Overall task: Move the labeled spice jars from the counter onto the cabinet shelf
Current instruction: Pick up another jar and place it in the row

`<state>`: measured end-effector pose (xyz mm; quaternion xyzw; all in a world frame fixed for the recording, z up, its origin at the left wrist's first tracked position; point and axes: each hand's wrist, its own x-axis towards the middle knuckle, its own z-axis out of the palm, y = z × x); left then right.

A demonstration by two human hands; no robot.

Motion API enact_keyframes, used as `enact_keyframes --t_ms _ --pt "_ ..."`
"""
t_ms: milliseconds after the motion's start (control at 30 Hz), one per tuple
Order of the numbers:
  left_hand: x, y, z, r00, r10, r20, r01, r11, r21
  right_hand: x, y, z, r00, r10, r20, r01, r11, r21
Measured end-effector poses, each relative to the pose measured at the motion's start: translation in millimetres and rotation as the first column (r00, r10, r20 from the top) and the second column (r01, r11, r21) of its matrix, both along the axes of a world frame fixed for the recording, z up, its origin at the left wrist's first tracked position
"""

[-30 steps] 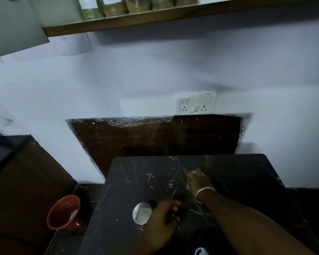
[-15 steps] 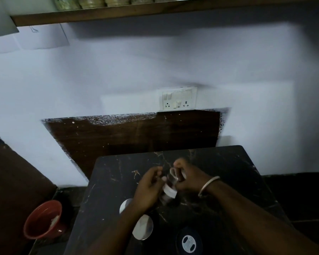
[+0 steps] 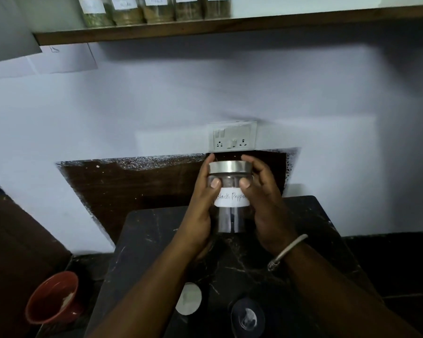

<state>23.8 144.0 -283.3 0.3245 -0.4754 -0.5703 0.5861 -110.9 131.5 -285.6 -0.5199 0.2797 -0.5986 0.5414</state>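
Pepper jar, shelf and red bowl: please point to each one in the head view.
Pepper jar (image 3: 232,203): head view, on its white label.
Shelf (image 3: 279,24): head view, on its wooden front edge.
Red bowl (image 3: 45,292): head view, on its inner wall.

We look from one head-worn camera, forward and down, close over the black counter (image 3: 152,240). The shelf (image 3: 254,24) runs at twelve o'clock, the wall socket (image 3: 232,139) dead ahead.

pepper jar (image 3: 230,198) between left hand (image 3: 200,215) and right hand (image 3: 266,211), above counter (image 3: 152,240) | 5 jars (image 3: 158,11) on shelf (image 3: 230,25) | bowl (image 3: 54,296) left of counter
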Motion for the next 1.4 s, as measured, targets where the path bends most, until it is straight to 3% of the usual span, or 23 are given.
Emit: enact_keyframes --t_ms 367,1067,1267,1333,1400 --pt "-17.1 19.6 38.4 0.997 0.076 -0.014 -0.077 0.997 -0.030 1.3 14.8 28.3 0.988 -0.141 0.055 0.142 0.990 -0.006" --pt "-17.0 21.9 43.6 0.999 0.011 -0.045 -0.013 0.999 -0.049 0.1 20.0 37.0 0.991 -0.112 0.067 0.115 0.992 -0.044" --pt "-13.9 13.3 46.4 0.997 0.070 -0.023 -0.071 0.996 -0.050 -2.5 16.3 45.5 0.988 -0.129 -0.089 0.124 0.990 -0.061" --pt "-11.6 6.9 54.2 0.996 0.083 -0.026 -0.084 0.993 -0.083 -4.9 15.4 55.9 0.956 -0.181 -0.233 0.159 0.981 -0.108" --pt "-9.3 -1.6 65.0 0.995 0.093 -0.020 -0.095 0.988 -0.121 -7.7 18.2 68.8 0.851 -0.294 -0.435 0.227 0.953 -0.200"
